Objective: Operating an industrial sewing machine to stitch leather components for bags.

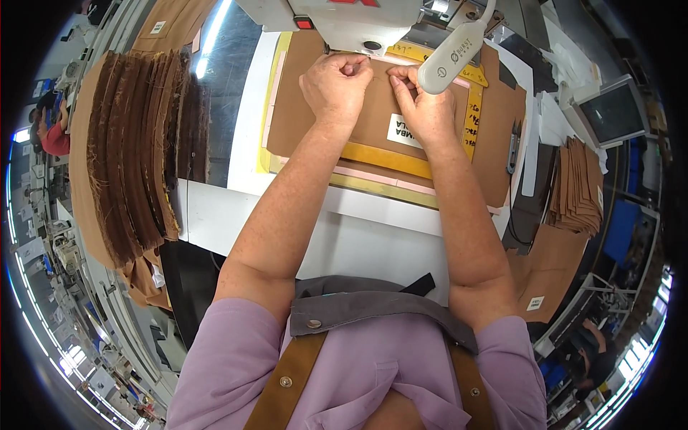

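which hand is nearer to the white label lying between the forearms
Right. The right hand is close beside the white label, up and to its right in the picture; the left hand is farther off, up and to its left.

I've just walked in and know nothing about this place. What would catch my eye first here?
Probably the left hand and right hand, close together over a brown panel with a yellow frame on it, at the upper middle by a white machine. Next, perhaps, the thick stack of brown pieces with frayed edges on the left, and the pale paddle-shaped fixture just above the right hand in view.
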